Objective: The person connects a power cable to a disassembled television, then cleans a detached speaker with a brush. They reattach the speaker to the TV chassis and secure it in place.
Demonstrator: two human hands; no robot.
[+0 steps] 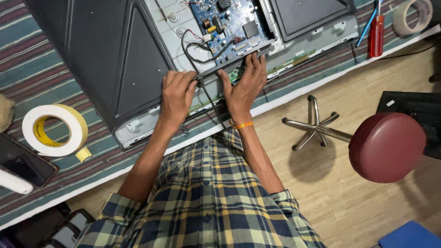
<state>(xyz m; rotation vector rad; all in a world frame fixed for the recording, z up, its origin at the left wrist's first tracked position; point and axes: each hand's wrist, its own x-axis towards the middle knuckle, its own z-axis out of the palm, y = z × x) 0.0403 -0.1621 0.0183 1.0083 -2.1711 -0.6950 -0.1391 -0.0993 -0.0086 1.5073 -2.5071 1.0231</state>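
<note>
A flat-screen set (183,27) lies face down on a striped cloth, its dark back cover (101,55) partly off and a blue circuit board (229,23) exposed. My left hand (177,94) is curled on the set's lower edge, where black wires (190,48) run down from the board. My right hand (245,85) lies flat with fingers spread on a dark strip at the board's lower edge, beside a thin green board strip (294,57). An orange band circles the right wrist.
A roll of double-sided tape (55,130) and a dark phone (20,160) lie at the left. A red-handled screwdriver (376,34) and a tape roll (413,16) sit at the top right. A maroon stool (386,147) stands on the wooden floor.
</note>
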